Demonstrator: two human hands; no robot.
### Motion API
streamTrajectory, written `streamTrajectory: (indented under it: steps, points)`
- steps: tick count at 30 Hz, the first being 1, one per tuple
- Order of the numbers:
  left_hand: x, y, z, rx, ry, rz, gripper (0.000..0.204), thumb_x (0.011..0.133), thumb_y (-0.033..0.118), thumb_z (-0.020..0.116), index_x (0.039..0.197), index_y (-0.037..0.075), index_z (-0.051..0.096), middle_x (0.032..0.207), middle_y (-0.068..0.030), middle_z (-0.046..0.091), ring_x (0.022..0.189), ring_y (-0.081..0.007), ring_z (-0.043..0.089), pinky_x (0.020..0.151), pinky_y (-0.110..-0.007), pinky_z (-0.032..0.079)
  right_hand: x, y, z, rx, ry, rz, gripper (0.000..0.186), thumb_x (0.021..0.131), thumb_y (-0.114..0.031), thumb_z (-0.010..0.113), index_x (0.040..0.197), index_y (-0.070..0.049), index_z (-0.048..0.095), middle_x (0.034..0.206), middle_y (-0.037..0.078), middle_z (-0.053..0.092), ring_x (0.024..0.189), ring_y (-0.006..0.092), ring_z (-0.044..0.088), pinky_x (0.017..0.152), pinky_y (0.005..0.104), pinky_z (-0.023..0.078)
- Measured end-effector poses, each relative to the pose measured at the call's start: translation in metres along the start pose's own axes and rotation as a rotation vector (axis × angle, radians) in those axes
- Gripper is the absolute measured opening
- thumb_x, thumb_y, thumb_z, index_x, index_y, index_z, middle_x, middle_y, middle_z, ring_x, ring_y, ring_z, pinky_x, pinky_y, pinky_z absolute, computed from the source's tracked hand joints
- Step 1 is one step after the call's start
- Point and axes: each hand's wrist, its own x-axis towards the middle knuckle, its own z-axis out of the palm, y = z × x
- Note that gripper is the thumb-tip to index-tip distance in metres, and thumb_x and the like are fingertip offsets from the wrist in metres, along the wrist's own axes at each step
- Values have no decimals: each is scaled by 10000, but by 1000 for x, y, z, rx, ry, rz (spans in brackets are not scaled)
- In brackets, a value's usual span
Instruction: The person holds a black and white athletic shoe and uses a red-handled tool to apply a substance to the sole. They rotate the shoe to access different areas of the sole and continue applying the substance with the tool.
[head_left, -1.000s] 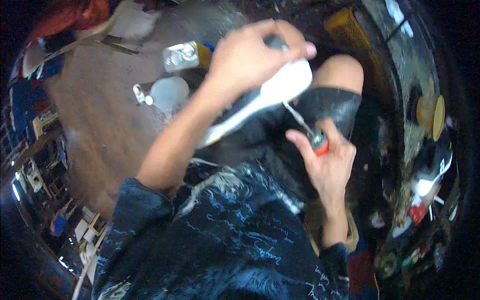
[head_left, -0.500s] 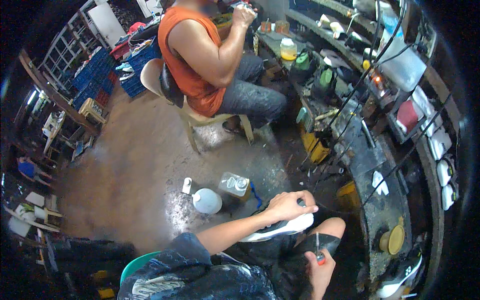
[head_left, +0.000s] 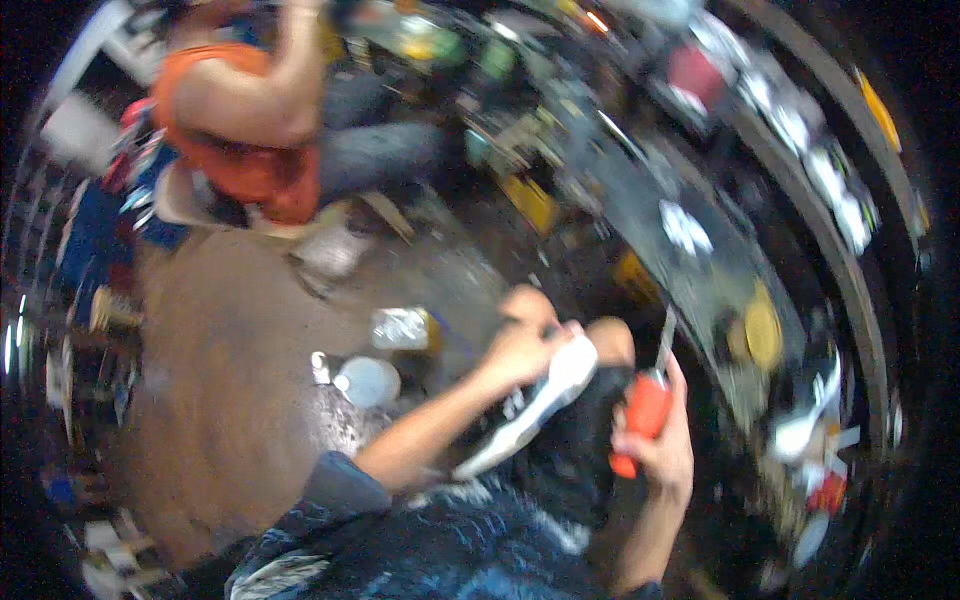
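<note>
Across my lap lies a dark sports shoe (head_left: 535, 408) with a white sole, its toe pointing up and to the right. My left hand (head_left: 522, 352) is closed around the front part of the shoe, and the fingertips are partly hidden behind it. In my right hand (head_left: 668, 448) is a red-handled tool (head_left: 648, 408) with a straight metal shaft, like a screwdriver. The fingers wrap its handle, and the shaft points up, away from me. The tool is apart from the shoe, off to its right. Motion blurs the shaft's tip.
A long dark bench (head_left: 640, 190) curves along the right, bearing a yellow round container (head_left: 762, 328) and white pieces (head_left: 686, 228). Another shoe (head_left: 805, 420) sits near its closer end. A white jug (head_left: 372, 382) and clear container (head_left: 402, 328) stand on the floor. A person in orange (head_left: 240, 130) sits at far left.
The view has swung right, so the scene sits further left. My right hand has lifted the red-handled tool from low by my knee. The left hand still grips the shoe, now tilted more steeply.
</note>
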Motion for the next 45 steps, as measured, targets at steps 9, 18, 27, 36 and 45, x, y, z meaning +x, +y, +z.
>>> streamTrajectory:
  steps: [9,18,27,36,45]
  points:
    - [-40,63,-11,-391,71,484,304,1115,224,768,1341,20,771,1195,-123,819,1101,-209,773,990,-377,602,-7,1,31,-505,81,-140,1119,776,25,948,1728,-77,369,1439,159,630,1199,289,702,1056,414,571]
    - [-36,53,16,-1204,-243,381,211,1168,191,703,1305,39,754,1262,-140,797,1164,-251,783,1061,-425,637,-4,-4,58,-695,44,-343,1117,758,42,940,1717,-62,376,1596,198,591,1336,340,697,1121,452,563]
    - [-40,42,4,-1413,-189,278,77,1132,196,761,1185,140,753,1200,-128,810,989,-246,798,891,-445,649,-12,-3,88,-745,75,-316,1002,818,76,877,1683,-63,391,1645,247,568,1504,502,602,1236,528,509]
    - [-33,33,-8,-1371,-184,271,172,1116,234,789,1228,104,777,1203,-113,816,960,-236,802,870,-410,627,-10,5,96,-831,99,-304,988,823,119,841,1687,-67,400,1595,237,561,1376,539,650,1072,559,607]
    - [14,42,-69,-1181,476,399,218,1193,331,671,1151,118,686,935,-27,724,567,-97,566,790,-418,658,-22,8,95,-801,-2,-189,953,825,69,878,1666,-43,444,1479,281,619,1356,539,657,1087,556,596]
